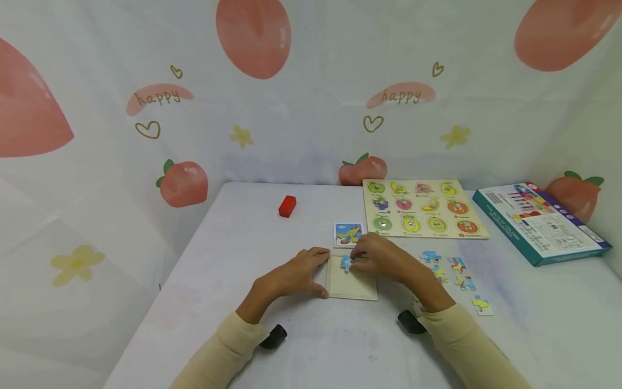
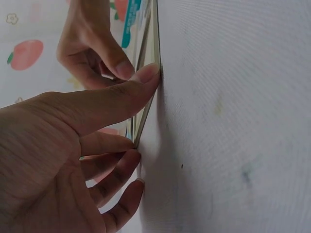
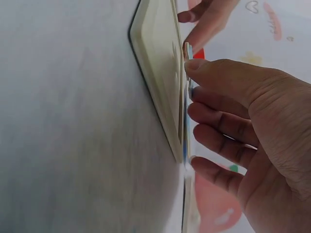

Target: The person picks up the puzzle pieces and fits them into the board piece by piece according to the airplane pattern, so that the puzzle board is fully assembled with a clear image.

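Puzzle piece (image 1: 346, 262), blue: I find it pinched in the right hand (image 1: 376, 255), over the tray (image 1: 352, 289), contact unconfirmed. Left hand (image 1: 297, 273) spans wide, touching the tray's edge. Loose pieces (image 1: 458, 264) lie rightward of the right hand.

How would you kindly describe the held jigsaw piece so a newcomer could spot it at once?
On the white table, find the pale square tray that the left hand grips. Over its far part, the right hand pinches a small blue jigsaw piece. Unlike the loose jigsaw pieces lying farther right, it is held.
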Tool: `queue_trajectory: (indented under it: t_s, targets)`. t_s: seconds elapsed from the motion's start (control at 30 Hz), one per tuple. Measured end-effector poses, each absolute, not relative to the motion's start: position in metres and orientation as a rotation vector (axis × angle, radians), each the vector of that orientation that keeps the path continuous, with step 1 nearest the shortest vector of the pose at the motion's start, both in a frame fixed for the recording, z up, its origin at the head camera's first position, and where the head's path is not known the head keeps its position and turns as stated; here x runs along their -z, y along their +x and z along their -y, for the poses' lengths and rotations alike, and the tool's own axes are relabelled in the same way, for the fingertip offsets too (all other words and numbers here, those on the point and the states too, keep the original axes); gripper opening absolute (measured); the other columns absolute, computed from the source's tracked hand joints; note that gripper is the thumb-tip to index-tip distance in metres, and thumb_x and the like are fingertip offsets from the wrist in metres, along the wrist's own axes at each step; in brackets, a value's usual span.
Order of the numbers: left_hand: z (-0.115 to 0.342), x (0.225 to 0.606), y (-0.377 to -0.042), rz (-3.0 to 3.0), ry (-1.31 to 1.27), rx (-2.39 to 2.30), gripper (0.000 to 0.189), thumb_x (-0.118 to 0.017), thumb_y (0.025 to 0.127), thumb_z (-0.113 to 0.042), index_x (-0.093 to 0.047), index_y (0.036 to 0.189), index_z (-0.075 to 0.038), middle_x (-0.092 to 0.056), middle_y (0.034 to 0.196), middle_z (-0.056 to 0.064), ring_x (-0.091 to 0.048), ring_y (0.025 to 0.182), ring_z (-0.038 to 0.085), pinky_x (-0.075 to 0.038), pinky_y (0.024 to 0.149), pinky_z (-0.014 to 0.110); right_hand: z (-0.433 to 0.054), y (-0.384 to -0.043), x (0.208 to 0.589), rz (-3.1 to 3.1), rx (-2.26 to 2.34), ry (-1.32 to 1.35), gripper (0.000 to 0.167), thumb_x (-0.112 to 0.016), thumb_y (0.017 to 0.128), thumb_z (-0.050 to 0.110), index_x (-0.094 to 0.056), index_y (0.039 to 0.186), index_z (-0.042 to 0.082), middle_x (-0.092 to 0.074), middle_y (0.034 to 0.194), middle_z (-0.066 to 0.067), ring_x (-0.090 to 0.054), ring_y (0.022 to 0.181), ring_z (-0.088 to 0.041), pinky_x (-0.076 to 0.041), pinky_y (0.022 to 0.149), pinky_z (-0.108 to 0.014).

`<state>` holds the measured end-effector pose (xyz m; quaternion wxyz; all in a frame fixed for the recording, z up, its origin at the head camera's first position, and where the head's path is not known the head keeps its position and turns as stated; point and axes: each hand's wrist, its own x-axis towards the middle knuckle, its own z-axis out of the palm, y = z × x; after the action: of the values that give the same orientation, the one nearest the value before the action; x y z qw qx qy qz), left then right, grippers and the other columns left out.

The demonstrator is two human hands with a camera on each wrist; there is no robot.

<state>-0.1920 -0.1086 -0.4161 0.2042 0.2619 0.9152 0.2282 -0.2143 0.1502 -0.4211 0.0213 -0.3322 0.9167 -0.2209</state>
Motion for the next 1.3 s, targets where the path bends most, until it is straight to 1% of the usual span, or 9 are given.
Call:
queue_trajectory:
  t_s: [0.2,0.33,0.53,0.7,0.8,0.97,1.2,1.3]
  targets:
    - [0.109,0.416,-0.192,-2.551,0.749,-0.643,0.092,-0.089,0.088,-0.034,-0.041,0.163,-0.008,-0.037,0.169,0.004,-0.038,0.151,0.028,-0.038,0.122,0.046,-0.140,-0.219,0.424,-2.831,0.660,-1.067,0.019,-0.080,0.094,0.024,-0.082,0.105,0.008,-0.074,0.102,0.002,-0.066,0.103,-0.019,-0.055,0.097,-0.042]
    - [0.108,0.416,-0.192,-2.554,0.756,-0.644,0.092,-0.088,0.088,-0.034,-0.041,0.163,-0.008,-0.038,0.169,0.004,-0.039,0.150,0.028,-0.038,0.122,0.046,-0.135,-0.220,0.423,-2.818,0.634,-1.047,0.020,-0.080,0.095,0.025,-0.082,0.107,0.009,-0.075,0.108,-0.001,-0.067,0.112,-0.023,-0.054,0.102,-0.044]
    - [0.108,0.416,-0.191,-2.554,0.747,-0.647,0.091,-0.088,0.088,-0.034,-0.042,0.163,-0.009,-0.038,0.169,0.003,-0.039,0.150,0.027,-0.038,0.122,0.047,-0.131,-0.220,0.424,-2.828,0.603,-1.046,0.022,-0.081,0.095,0.025,-0.082,0.110,0.008,-0.075,0.113,-0.003,-0.066,0.117,-0.026,-0.053,0.105,-0.045]
    - [0.109,0.416,-0.191,-2.560,0.745,-0.634,0.092,-0.088,0.089,-0.034,-0.041,0.163,-0.009,-0.038,0.169,0.003,-0.038,0.151,0.028,-0.038,0.121,0.047,-0.130,-0.218,0.423,-2.815,0.646,-0.997,0.026,-0.082,0.094,0.022,-0.081,0.114,0.006,-0.074,0.121,-0.008,-0.064,0.124,-0.029,-0.050,0.110,-0.048]
    - [0.109,0.416,-0.191,-2.563,0.755,-0.628,0.091,-0.088,0.089,-0.034,-0.041,0.163,-0.009,-0.038,0.169,0.004,-0.039,0.150,0.028,-0.039,0.121,0.047,-0.128,-0.218,0.423,-2.820,0.652,-0.984,0.025,-0.082,0.094,0.021,-0.081,0.114,0.006,-0.073,0.121,-0.008,-0.065,0.121,-0.028,-0.051,0.108,-0.046]
    - [0.109,0.416,-0.190,-2.556,0.795,-0.645,0.087,-0.087,0.089,-0.033,-0.045,0.162,-0.010,-0.040,0.168,0.006,-0.039,0.151,0.031,-0.039,0.121,0.049,-0.126,-0.216,0.425,-2.864,0.662,-0.961,0.024,-0.085,0.091,0.021,-0.082,0.110,0.008,-0.074,0.114,-0.004,-0.066,0.114,-0.023,-0.054,0.103,-0.042]
    - [0.110,0.414,-0.189,-2.563,0.815,-0.623,0.080,-0.087,0.090,-0.033,-0.051,0.159,-0.019,-0.041,0.166,0.007,-0.038,0.151,0.034,-0.041,0.117,0.055,-0.124,-0.214,0.425,-2.913,0.663,-0.897,0.024,-0.088,0.089,0.024,-0.083,0.106,0.009,-0.075,0.111,-0.003,-0.067,0.111,-0.023,-0.055,0.101,-0.043]
    - [0.110,0.415,-0.189,-2.572,0.848,-0.588,0.077,-0.085,0.090,-0.033,-0.052,0.158,-0.018,-0.040,0.167,0.008,-0.038,0.150,0.036,-0.041,0.117,0.057,-0.123,-0.214,0.425,-2.917,0.673,-0.862,0.025,-0.088,0.088,0.025,-0.083,0.105,0.008,-0.075,0.112,-0.004,-0.067,0.111,-0.023,-0.055,0.100,-0.043]
